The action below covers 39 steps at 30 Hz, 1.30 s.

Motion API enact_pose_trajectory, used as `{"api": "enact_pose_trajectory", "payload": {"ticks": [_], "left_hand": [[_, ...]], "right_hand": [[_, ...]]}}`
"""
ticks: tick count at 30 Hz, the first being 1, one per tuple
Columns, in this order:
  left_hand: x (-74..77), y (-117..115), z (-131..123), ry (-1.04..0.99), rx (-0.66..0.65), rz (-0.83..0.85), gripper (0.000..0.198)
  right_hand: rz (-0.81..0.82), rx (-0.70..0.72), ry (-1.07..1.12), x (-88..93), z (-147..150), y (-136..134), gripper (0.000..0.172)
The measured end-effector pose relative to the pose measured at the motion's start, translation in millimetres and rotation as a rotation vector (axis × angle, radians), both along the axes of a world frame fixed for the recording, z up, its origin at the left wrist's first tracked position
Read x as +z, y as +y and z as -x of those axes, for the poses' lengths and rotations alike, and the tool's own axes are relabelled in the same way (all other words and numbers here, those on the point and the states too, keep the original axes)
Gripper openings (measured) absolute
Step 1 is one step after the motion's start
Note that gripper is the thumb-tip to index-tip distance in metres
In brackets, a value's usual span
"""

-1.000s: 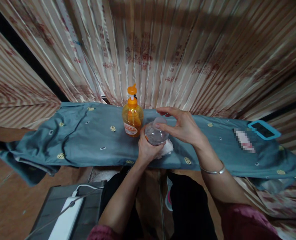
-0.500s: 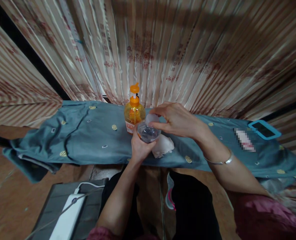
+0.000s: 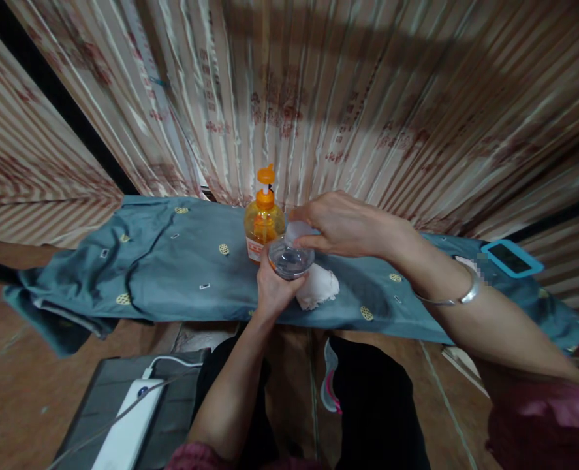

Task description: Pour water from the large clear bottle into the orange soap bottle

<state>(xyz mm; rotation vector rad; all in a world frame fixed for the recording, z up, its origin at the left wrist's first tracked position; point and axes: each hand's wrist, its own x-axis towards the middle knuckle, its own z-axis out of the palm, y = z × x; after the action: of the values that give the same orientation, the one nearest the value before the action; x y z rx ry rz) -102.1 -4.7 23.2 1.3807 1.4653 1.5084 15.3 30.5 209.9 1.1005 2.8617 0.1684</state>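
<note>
My left hand (image 3: 273, 291) is wrapped round a clear glass (image 3: 290, 260) and holds it above the blue-grey cloth (image 3: 172, 274). My right hand (image 3: 341, 224) reaches over the glass's rim with its fingers pinched on a small pale wad (image 3: 296, 230) that dips into the glass. An orange pump bottle (image 3: 264, 217) stands just behind the glass. A crumpled white tissue (image 3: 318, 286) lies on the cloth right of my left hand.
A phone in a blue case (image 3: 512, 258) lies at the cloth's far right. A white power bank (image 3: 125, 431) with a cable rests on a grey surface at lower left. Striped curtains (image 3: 367, 98) hang close behind the cloth-covered bench.
My right hand has moved left and down onto the glass's rim, and the glass has shifted slightly left toward the pump bottle. The white tissue now shows more fully.
</note>
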Motion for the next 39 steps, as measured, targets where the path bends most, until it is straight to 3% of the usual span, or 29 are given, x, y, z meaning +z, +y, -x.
{"api": "enact_pose_trajectory", "payload": {"ticks": [4,7,9,12,16,18,20,23,31,39], "left_hand": [[-1.0,2,1,-0.002,-0.004,-0.032,0.085],[-2.7,2,1,0.022,0.007,-0.053,0.085],[-3.4,2,2,0.031,0.013,-0.06,0.084],[-3.8,0,3,0.02,0.026,-0.05,0.086],[-5.0,1,8,0.021,0.087,-0.033,0.089],[-6.1,3,11,0.02,0.109,-0.033,0.09],[-7.0,4,13,0.012,0.122,-0.037,0.089],[-7.5,4,13,0.0,0.124,-0.037,0.088],[-8.0,4,12,0.034,0.119,-0.059,0.087],[-6.3,3,11,0.05,0.12,-0.063,0.087]], "right_hand": [[-0.012,0.035,0.273,5.4,-17,2,0.031],[0.153,-0.044,0.692,-14.4,-44,0,0.027],[0.445,-0.221,1.129,-45.6,-67,-2,0.038],[0.494,-0.467,1.372,-112.5,-102,-3,0.05],[0.452,-0.739,1.451,-201.7,-139,-3,0.053],[0.453,-0.838,1.402,-233.1,-148,-2,0.044],[0.421,-0.899,1.33,-252.6,-152,-2,0.036],[0.362,-0.936,1.163,-261.7,-151,-7,0.036],[0.191,-0.927,0.747,-250.7,-151,-30,0.046],[0.115,-0.878,0.702,-251.4,-147,-38,0.051]]}}
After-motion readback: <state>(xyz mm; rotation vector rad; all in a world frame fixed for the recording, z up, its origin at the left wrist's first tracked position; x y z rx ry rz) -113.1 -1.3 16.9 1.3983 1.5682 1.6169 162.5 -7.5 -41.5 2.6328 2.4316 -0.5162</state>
